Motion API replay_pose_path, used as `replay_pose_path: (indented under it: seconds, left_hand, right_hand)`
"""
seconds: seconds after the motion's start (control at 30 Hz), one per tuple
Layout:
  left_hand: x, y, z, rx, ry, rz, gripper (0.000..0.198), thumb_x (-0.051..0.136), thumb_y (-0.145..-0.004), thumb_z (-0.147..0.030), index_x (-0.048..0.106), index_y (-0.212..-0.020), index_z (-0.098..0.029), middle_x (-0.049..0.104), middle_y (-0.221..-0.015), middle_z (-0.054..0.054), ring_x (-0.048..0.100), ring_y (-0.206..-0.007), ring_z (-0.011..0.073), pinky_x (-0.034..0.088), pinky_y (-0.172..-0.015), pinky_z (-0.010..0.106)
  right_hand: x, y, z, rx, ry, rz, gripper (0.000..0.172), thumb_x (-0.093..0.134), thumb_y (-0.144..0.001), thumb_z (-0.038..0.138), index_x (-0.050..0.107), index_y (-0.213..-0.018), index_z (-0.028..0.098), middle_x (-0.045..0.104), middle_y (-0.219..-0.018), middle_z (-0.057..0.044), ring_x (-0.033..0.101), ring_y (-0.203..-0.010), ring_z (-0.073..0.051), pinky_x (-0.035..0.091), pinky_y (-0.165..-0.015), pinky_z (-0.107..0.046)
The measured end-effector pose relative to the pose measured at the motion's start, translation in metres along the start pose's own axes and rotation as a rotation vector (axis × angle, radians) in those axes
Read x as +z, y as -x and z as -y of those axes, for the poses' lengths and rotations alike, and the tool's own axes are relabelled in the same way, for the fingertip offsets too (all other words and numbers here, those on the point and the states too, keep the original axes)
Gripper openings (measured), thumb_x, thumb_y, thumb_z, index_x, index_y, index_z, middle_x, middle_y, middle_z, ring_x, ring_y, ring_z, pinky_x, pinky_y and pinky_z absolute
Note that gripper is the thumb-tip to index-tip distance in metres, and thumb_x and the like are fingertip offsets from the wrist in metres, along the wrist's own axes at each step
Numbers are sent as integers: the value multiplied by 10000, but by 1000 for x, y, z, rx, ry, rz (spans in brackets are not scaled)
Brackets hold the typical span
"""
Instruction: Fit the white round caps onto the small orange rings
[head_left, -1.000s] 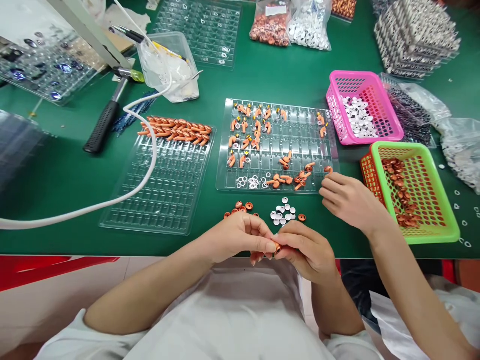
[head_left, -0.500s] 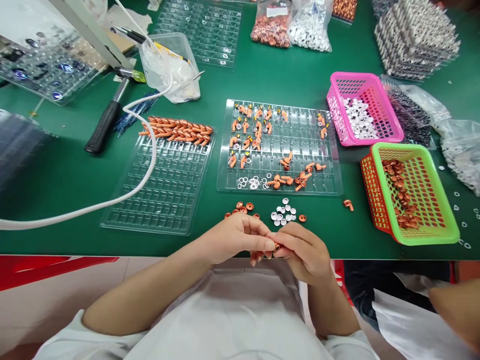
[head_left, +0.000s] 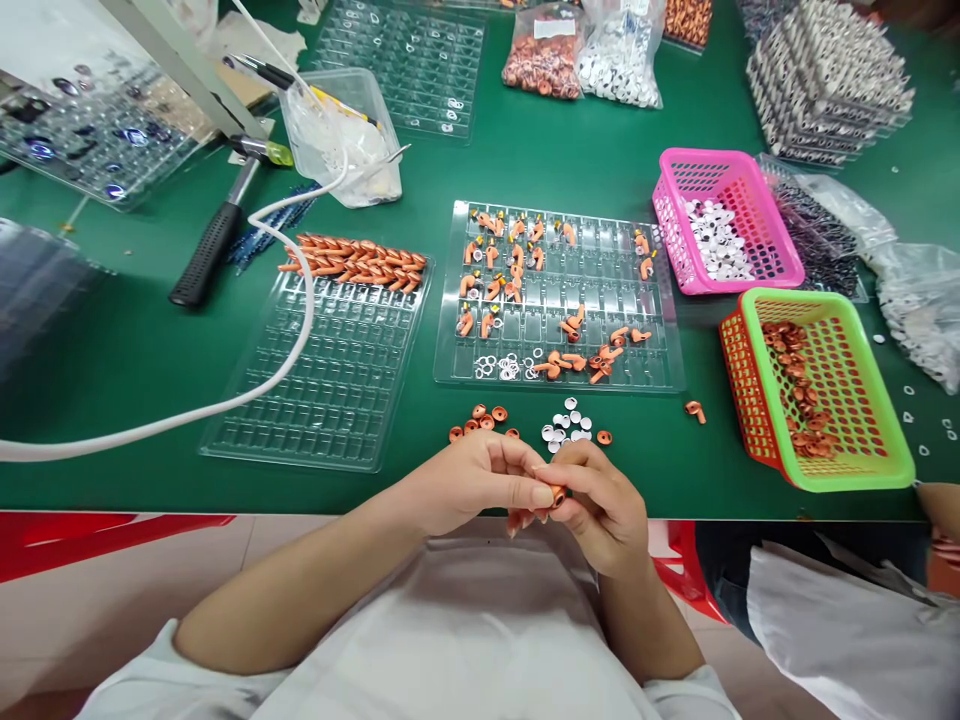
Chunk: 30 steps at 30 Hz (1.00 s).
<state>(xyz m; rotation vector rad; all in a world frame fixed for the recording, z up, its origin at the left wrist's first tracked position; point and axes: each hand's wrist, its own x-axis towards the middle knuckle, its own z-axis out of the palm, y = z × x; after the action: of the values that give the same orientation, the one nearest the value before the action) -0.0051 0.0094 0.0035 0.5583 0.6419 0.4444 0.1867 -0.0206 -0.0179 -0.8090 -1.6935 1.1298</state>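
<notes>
My left hand [head_left: 480, 485] and my right hand [head_left: 604, 505] meet at the table's front edge. Between their fingertips sits a small copper-orange earbud shell [head_left: 557, 495], pinched from both sides and partly covered by the fingers. Just beyond the hands lie small orange cup-shaped caps [head_left: 491, 415] on the left and white round caps [head_left: 571, 425] on the right. Behind them a clear compartment tray [head_left: 630, 290] carries orange stemmed earbud parts [head_left: 574, 320] and thin white rings [head_left: 508, 366]. One loose earbud part [head_left: 696, 411] rests to the right.
A second clear tray [head_left: 315, 380] with rows of orange parts lies left, crossed by a white cable [head_left: 308, 310]. A hammer [head_left: 214, 245] is farther left. On the right stand a pink basket [head_left: 667, 225] and a green basket [head_left: 874, 390]. A co-worker's arm [head_left: 941, 510] shows far right.
My right hand has shifted slightly left and turned a little, so more of the earbud shell shows. The co-worker's arm at right has moved up toward the table edge.
</notes>
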Motion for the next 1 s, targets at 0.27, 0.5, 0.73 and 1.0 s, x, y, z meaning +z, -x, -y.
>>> replay_pose_path:
  seconds: [0.27, 0.5, 0.73, 1.0]
  left_hand:
    - [-1, 2, 2, -21, -27, -32, 181, 797, -739, -275, 719, -778, -116, 684, -673, 16, 609, -565, 100, 499, -529, 214]
    - [6, 1, -1, -29, -11, -118, 220, 800, -743, -323, 733, -788, -118, 683, -663, 13, 603, -553, 95, 512, -509, 208]
    - [9, -2, -1, -59, 91, -120, 308, 824, -715, -381, 733, -779, -94, 733, -720, 51, 649, -541, 94, 543, -561, 218]
    - [7, -4, 2, -84, 33, -111, 293, 824, -715, -367, 705, -734, -100, 729, -666, 48, 647, -536, 101, 544, -519, 200]
  right_hand:
    - [-7, -6, 4, -91, 75, 52, 340, 527, -980, 243, 596, -1311, 273, 623, -848, -35, 588, -730, -159, 526, -632, -289]
    - [-17, -7, 2, -34, 156, 103, 338, 520, -980, 222, 605, -1302, 276, 635, -926, -53, 614, -794, -166, 542, -677, -300]
    - [-24, -9, -1, 40, 173, 121, 294, 555, -962, 246, 648, -1237, 292, 646, -904, -43, 625, -788, -162, 549, -677, -292]
    - [-30, -10, 2, -39, 204, 182, 323, 545, -970, 226, 621, -1282, 262, 664, -898, -52, 644, -785, -158, 559, -684, -284]
